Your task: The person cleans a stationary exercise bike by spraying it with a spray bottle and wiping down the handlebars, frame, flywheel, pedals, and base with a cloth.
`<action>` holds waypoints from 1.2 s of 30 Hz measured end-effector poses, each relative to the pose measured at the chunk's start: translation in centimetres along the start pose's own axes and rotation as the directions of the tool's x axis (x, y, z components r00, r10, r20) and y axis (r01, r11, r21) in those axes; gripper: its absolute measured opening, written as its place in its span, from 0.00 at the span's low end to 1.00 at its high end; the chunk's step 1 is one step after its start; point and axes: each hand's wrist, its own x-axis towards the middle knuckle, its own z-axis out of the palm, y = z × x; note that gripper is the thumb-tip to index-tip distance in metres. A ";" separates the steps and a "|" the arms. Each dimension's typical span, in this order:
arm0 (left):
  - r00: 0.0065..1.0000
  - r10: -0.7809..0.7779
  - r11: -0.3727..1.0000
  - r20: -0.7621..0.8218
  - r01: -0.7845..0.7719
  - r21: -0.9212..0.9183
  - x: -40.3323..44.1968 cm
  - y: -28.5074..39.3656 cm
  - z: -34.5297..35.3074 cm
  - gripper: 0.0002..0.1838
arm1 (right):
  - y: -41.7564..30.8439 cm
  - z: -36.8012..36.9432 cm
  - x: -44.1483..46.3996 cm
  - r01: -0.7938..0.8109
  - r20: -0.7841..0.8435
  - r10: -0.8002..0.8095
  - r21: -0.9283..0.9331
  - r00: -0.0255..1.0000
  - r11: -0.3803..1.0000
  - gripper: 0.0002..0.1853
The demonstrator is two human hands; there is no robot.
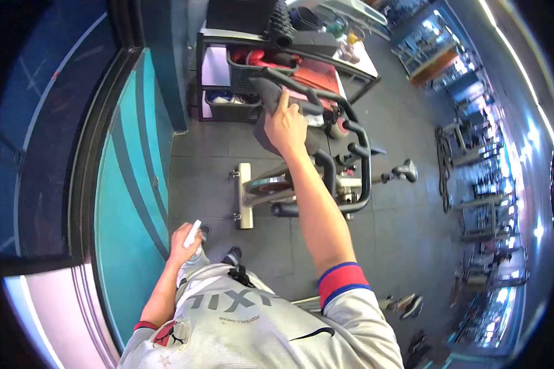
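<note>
My right hand (286, 128) is closed on a dark grey cloth (266, 94), its index finger extended over it. The cloth lies against the upper left end of an exercise bike's black handlebars (364, 161); part of the bike there is hidden. Lower left, close to my body, my left hand (183, 245) grips a white object (192, 234) that looks like the head of a spray bottle, with a clear part below it.
A rack (201, 77) with baskets and red items stands behind the bike. The bike's pale foot bar (245, 195) rests on dark floor tiles. A teal panel (126, 203) runs along the left. More gym machines (489, 197) line the right.
</note>
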 end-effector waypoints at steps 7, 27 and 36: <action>0.965 0.120 0.993 0.235 -0.111 -0.048 5.0 -1.4 -1.2 0.07 | 13.4 -4.4 -11.6 -0.196 0.037 0.337 0.871 0.941 0.451 0.17; 0.757 0.349 0.929 0.552 -0.358 -0.097 13.3 -6.7 9.7 0.09 | 16.0 1.2 -20.2 0.076 -0.345 0.048 0.336 0.937 0.939 0.23; 0.560 0.579 0.808 0.593 -0.490 -0.326 15.9 -10.5 20.8 0.09 | 17.3 9.9 -21.4 0.125 -0.819 -0.299 -0.274 0.490 0.954 0.15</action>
